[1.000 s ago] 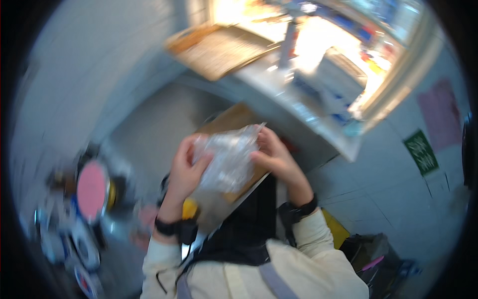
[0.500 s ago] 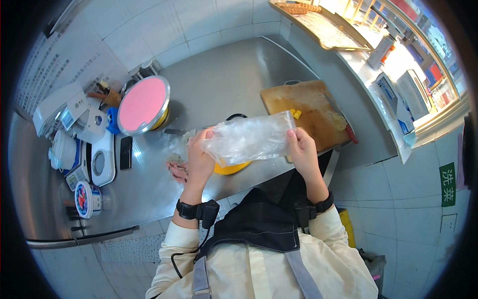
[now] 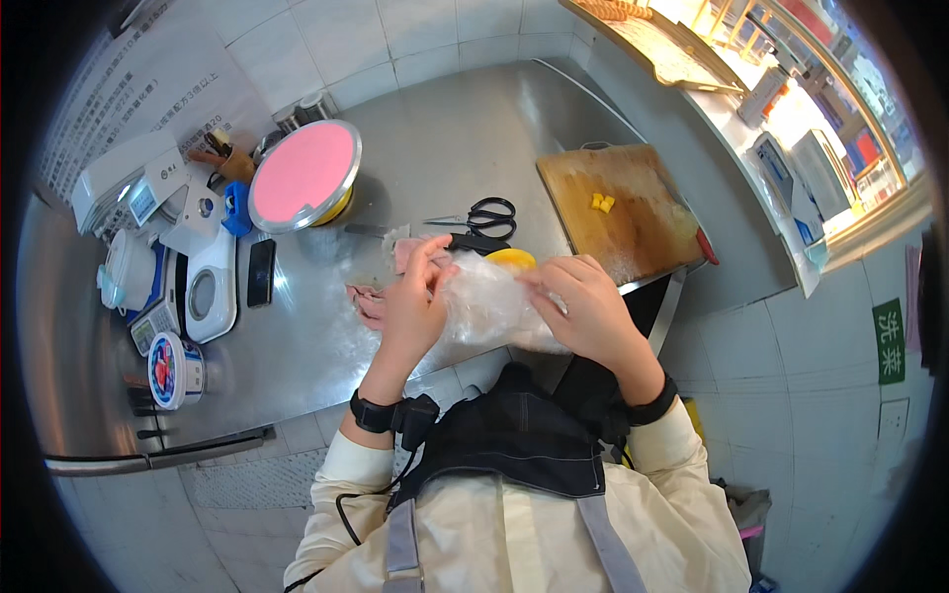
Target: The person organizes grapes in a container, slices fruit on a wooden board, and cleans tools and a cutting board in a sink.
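Bag [image 3: 486, 306] held over front of desk [image 3: 445, 114]

The left hand [image 3: 415, 301], fingers half curled, grips the clear bag's left side; the right hand [image 3: 583, 304] pinches its right side between thumb and fingers. Scissors [image 3: 473, 220] lie just beyond, and yellow pieces [image 3: 601, 203] sit on a cutting board [image 3: 638, 232].

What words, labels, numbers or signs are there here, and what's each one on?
I won't copy wording, but it stands on these:
Green wall sign, right: large white characters, clear.
Pale wall poster, upper left: lines of dark characters, partly readable.
Round white tub: coloured label, too small to read.
White appliance: small dark mark, too small to read.
Clear plastic bag: no writing visible.
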The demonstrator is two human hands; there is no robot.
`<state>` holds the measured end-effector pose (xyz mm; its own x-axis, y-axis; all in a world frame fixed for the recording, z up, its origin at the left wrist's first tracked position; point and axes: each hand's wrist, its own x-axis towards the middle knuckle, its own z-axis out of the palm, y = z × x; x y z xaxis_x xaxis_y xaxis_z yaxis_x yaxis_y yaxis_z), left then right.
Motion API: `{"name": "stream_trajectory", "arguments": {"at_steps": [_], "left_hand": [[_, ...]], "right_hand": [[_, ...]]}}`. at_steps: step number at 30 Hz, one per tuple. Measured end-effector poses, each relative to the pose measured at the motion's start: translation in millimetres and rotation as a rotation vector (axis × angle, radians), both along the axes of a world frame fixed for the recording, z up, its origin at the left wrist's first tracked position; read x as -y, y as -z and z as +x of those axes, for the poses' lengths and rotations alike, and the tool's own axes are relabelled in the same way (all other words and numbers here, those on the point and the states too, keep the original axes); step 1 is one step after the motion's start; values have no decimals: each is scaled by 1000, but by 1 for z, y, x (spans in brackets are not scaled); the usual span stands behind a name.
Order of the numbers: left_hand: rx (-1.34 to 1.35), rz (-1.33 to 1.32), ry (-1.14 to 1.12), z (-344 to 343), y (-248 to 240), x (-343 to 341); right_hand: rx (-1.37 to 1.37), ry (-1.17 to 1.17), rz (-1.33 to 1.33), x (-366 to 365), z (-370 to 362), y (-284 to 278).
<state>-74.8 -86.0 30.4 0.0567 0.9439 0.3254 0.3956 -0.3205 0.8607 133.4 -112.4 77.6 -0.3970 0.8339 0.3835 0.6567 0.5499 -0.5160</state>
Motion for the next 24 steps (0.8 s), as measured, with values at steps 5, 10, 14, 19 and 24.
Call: {"name": "stream_trajectory", "arguments": {"at_steps": [5,10,14,19,24], "left_hand": [[-123,-341,233,-32,39,2],[-157,267,-109,-56,43,3],[633,-508,406,-63,22,49],[-502,249,86,-32,14,74],[-354,-199,113,-25,16,74]], "right_hand": [[-384,180,-218,16,-12,39],[-712,213,-668,29,-18,67],[-1025,46,-837,32,-31,77],[-1096,-66,-1065,37,-64,90],[-1253,-166,-1094,36,-64,106]]}}
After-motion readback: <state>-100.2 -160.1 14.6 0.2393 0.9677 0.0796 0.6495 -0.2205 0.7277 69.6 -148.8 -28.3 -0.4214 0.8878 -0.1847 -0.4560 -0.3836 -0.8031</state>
